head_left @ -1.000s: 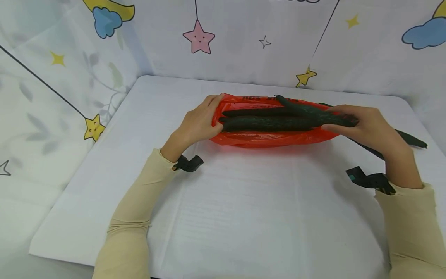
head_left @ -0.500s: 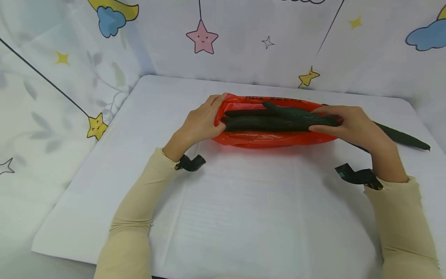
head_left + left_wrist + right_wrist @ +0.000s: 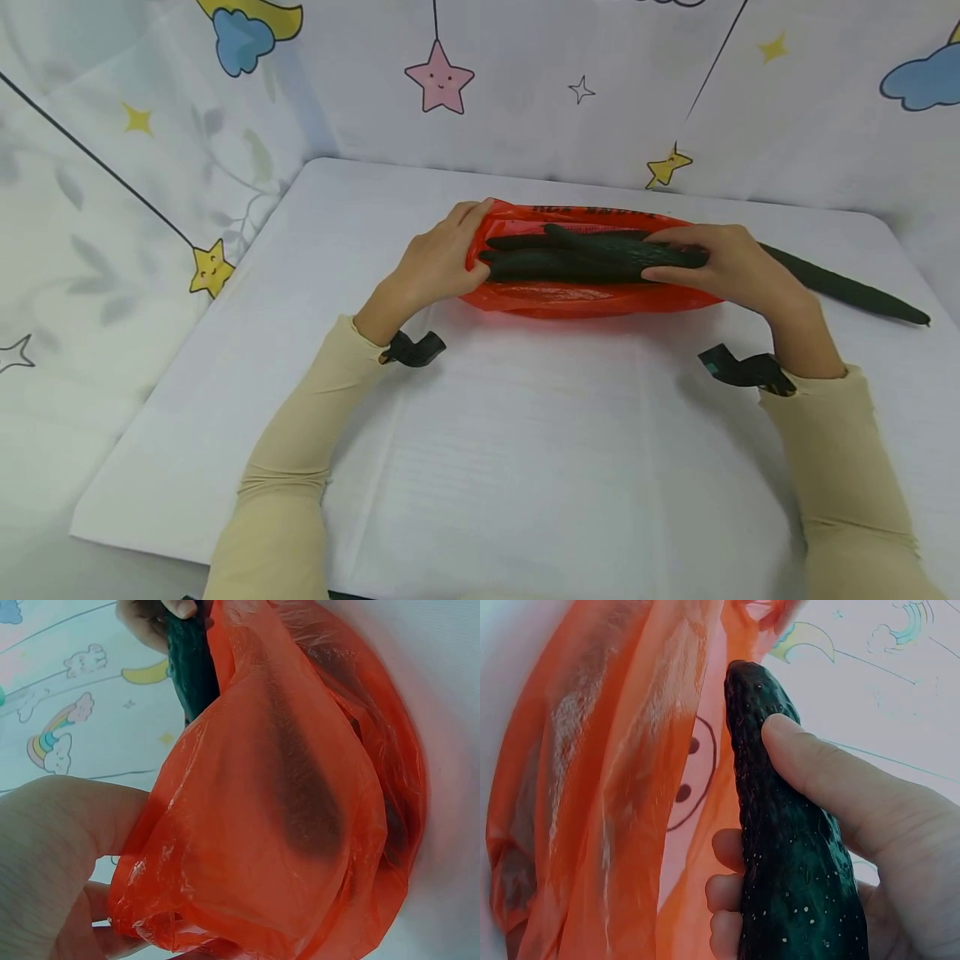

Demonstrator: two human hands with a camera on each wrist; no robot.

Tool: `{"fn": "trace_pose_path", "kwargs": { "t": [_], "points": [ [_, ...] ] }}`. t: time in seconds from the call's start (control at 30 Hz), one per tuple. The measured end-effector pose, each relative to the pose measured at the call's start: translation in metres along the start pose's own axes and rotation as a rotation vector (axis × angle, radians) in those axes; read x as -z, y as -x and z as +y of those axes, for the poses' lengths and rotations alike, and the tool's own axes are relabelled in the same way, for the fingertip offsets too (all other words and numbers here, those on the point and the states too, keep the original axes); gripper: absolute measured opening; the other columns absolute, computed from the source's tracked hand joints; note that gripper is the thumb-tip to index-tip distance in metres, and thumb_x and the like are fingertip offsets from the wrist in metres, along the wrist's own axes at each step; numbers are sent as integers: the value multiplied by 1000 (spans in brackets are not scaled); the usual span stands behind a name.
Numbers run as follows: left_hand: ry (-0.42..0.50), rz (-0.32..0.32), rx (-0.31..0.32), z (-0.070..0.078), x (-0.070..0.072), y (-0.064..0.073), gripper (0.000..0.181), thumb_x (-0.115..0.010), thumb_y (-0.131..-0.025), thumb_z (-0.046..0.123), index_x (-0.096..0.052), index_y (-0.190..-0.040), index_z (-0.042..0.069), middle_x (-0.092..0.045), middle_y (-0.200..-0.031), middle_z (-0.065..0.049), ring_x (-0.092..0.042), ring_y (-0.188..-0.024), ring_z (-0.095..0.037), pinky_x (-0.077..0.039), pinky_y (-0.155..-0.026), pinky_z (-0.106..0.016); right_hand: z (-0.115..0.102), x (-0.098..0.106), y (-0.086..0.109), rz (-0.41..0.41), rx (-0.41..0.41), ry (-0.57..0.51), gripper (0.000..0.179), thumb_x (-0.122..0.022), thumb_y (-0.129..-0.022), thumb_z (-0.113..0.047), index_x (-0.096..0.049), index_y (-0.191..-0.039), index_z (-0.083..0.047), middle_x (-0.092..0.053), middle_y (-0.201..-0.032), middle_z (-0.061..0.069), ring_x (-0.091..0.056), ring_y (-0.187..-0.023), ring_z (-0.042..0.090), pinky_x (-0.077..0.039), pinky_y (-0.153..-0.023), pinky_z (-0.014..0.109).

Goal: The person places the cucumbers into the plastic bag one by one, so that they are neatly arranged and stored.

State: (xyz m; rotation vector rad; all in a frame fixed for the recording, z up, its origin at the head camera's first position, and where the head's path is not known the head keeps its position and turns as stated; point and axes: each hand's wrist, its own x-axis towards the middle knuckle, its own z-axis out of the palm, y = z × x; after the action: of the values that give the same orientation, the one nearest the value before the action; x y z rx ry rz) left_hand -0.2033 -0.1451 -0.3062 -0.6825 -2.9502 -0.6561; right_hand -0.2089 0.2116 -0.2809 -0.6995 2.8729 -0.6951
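Observation:
A red plastic bag (image 3: 592, 302) lies on the table with its mouth spread wide. At its left end my left hand (image 3: 437, 260) grips the rim, thumb on the near side; the left wrist view shows the thin film (image 3: 247, 817) between thumb and fingers. My right hand (image 3: 738, 265) holds a dark green cucumber (image 3: 791, 847) by its right part, thumb on one side and fingers curled round the other. This cucumber slants over the bag's opening, above other cucumbers (image 3: 540, 267) lying lengthwise inside. The right hand hides part of the bag's right end.
Another cucumber (image 3: 851, 289) lies on the white table (image 3: 510, 450) to the right, partly behind the right hand. A patterned cloth (image 3: 517, 142) with stars and clouds hangs behind the table.
My right hand has moved left with its cucumber, bringing it further over the bag. The cucumber on the right shows more now. My left hand keeps its grip on the rim.

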Motion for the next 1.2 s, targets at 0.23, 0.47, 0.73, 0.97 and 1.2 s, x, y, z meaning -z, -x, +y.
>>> {"fn": "trace_pose_path", "kwargs": {
  "t": [0.23, 0.47, 0.73, 0.97, 1.2],
  "points": [
    [3, -3, -2, 1, 0, 0, 77, -58, -85, 16, -24, -154, 7, -34, -152, -13, -52, -122, -29, -57, -76, -43, -7, -3, -9, -2, 11, -22, 51, -74, -86, -33, -62, -131, -11, -60, -129, 16, -48, -119, 34, -41, -94, 58],
    [-4, -11, 3, 2, 0, -1, 78, -57, -86, 16, -23, -155, 7, -34, -152, -13, -52, -121, -29, -57, -75, -42, -14, -6, -16, -8, 48, -29, 52, -74, -86, -30, -61, -132, -8, -60, -130, 18, -49, -120, 36, -41, -95, 58],
    [-9, -8, 2, 2, 0, -1, 77, -57, -86, 17, -23, -155, 8, -34, -152, -12, -52, -120, -29, -57, -75, -42, -19, -11, -23, -29, 72, -30, 49, -73, -87, -30, -62, -130, -8, -62, -127, 15, -52, -117, 31, -44, -96, 54],
    [-9, -1, -6, 2, 1, 0, 77, -57, -86, 17, -24, -154, 7, -35, -151, -13, -52, -121, -29, -57, -76, -42, -28, -15, -31, -56, 93, -14, 50, -73, -87, -29, -62, -131, -9, -63, -126, 13, -54, -116, 29, -44, -97, 52],
    [-22, 1, -3, 2, 0, 1, 77, -58, -86, 16, -24, -154, 6, -35, -151, -14, -52, -121, -30, -57, -78, -43, -36, -22, -41, -68, 124, -1, 46, -74, -86, -25, -64, -129, -9, -65, -122, 11, -56, -111, 26, -47, -95, 49]
  ]
}}
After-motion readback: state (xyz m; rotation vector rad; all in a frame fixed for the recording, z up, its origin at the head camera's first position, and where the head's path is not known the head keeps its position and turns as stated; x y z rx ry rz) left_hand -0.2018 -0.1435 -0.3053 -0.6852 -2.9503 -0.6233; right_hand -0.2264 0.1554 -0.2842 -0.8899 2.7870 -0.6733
